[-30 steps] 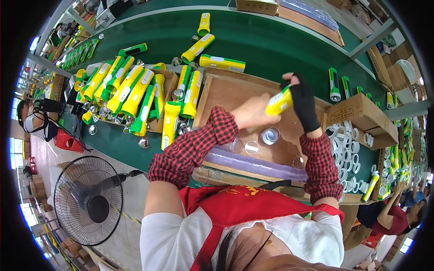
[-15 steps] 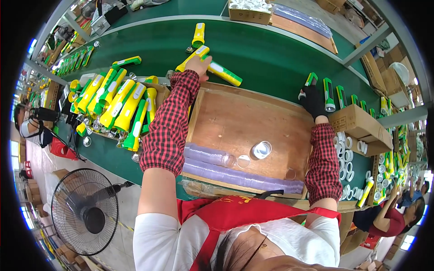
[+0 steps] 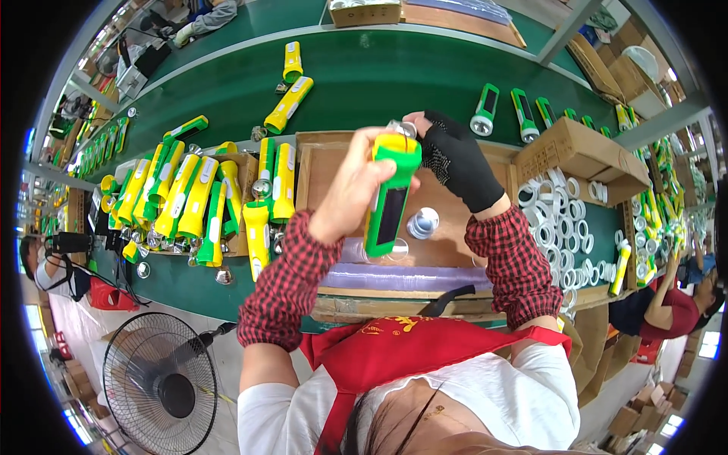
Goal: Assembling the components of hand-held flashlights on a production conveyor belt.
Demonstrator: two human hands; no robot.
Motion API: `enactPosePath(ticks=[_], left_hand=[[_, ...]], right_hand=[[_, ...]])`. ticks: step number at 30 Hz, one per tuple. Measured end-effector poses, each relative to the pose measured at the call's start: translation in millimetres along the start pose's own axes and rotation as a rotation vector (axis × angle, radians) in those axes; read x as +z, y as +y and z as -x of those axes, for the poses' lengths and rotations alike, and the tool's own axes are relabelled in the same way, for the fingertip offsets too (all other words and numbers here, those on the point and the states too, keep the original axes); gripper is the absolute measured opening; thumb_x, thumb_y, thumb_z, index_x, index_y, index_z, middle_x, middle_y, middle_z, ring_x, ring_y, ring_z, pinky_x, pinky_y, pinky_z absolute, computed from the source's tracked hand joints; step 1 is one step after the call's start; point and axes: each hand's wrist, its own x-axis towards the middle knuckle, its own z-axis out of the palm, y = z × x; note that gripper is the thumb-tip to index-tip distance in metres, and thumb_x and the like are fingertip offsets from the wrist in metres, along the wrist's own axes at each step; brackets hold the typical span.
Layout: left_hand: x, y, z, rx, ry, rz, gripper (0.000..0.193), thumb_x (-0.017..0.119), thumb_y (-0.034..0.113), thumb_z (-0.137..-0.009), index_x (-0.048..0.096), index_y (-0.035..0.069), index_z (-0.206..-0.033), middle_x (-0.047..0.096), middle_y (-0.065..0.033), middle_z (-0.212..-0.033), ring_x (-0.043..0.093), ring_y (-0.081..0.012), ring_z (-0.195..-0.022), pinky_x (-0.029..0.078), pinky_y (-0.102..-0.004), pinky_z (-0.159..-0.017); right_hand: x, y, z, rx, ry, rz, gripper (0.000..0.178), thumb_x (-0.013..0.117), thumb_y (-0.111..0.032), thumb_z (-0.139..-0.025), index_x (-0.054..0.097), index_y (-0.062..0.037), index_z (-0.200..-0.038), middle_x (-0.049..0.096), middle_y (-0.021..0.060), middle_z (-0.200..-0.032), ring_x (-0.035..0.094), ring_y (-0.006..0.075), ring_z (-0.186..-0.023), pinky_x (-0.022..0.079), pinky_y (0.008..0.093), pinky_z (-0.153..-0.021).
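My left hand (image 3: 353,189) is closed around a green and yellow flashlight (image 3: 390,197), its yellow-lined open end up and its dark panel toward me. My right hand (image 3: 455,159), in a black glove with bare fingertips, is closed at that open end, pinching the shiny silver reflector (image 3: 402,127). A thin dark wire seems to run between reflector and flashlight. Below both hands lies a wooden tray (image 3: 318,171). It holds a stack of clear lens discs (image 3: 402,277) and a small round white pile (image 3: 423,224).
Several flashlights (image 3: 182,189) with loose reflectors heap at the left. White rings (image 3: 557,227) lie right of the tray beside a cardboard box (image 3: 580,155). Finished-looking flashlights (image 3: 523,114) line the green belt (image 3: 394,76). A fan (image 3: 163,387) stands lower left; another person (image 3: 671,303) sits at the right.
My left hand has brought a flashlight from the belt to above the tray. My right hand has let go of a flashlight on the right of the belt and moved in to the reflector.
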Motion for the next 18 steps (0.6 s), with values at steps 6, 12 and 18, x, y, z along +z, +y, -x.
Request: enactPosePath(ticks=[6,12,18], left_hand=[[35.0,-40.5,58.0,-0.295,0.115,0.156,0.046,0.049,0.042,-0.099,0.036,0.009,-0.128,0.058,-0.0097,-0.092,0.062,-0.0166,-0.070,0.053,-0.0305,-0.060],[50.3,-80.2,103.5,-0.423,-0.028,0.402,0.043,0.051,0.039,-0.099,0.042,0.010,-0.130,0.058,-0.0074,-0.093,0.061,-0.0159,-0.070,0.052,-0.0265,-0.062],[49.0,-86.8,118.5,-0.510,0.055,0.294,0.034,0.059,0.022,-0.096,0.044,0.003,-0.120,0.061,-0.0108,-0.089,0.067,-0.0207,-0.075,0.056,-0.0320,-0.068]], right_hand=[[-6.1,19.4,75.2,-0.335,0.042,0.475,0.020,0.056,-0.015,-0.096,0.059,-0.0052,-0.112,0.063,0.0061,-0.095,0.062,0.0154,-0.083,0.049,0.0259,-0.069],[-1.9,32.8,146.5,-0.896,-0.270,1.400,0.051,0.068,-0.015,-0.070,0.060,-0.0135,-0.120,0.064,0.0086,-0.097,0.062,0.0245,-0.084,0.051,0.0354,-0.067],[-23.7,79.9,133.1,-0.418,0.101,1.210,0.036,0.069,-0.017,-0.080,0.056,-0.0038,-0.111,0.059,0.0152,-0.108,0.057,0.0359,-0.096,0.048,0.0419,-0.081]])
